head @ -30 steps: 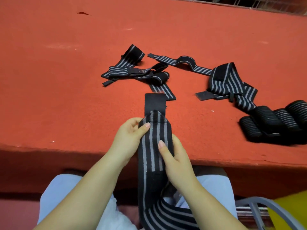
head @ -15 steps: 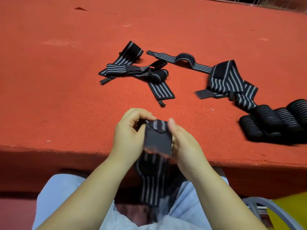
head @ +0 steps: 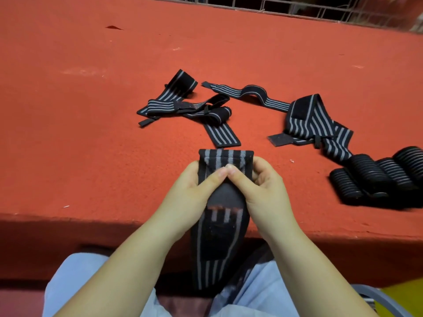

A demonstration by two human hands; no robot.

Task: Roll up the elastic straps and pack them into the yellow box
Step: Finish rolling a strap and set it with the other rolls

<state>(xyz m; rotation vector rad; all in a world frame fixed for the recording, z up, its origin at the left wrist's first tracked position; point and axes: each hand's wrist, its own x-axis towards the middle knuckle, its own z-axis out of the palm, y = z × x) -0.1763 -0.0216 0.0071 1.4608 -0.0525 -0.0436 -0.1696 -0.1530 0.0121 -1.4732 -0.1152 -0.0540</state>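
A red felt-covered table (head: 91,133) fronts a wire grid (head: 320,8).

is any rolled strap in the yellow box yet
No: the rolled straps lie on the red table at the right, while the yellow box shows only a bare corner.

Red table (head: 91,133), loose straps (head: 190,108), rolled straps (head: 377,177)

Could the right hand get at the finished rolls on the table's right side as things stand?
Probably not yet: the right hand is pinching the strap; once freed, bare table lies between it and the rolls.
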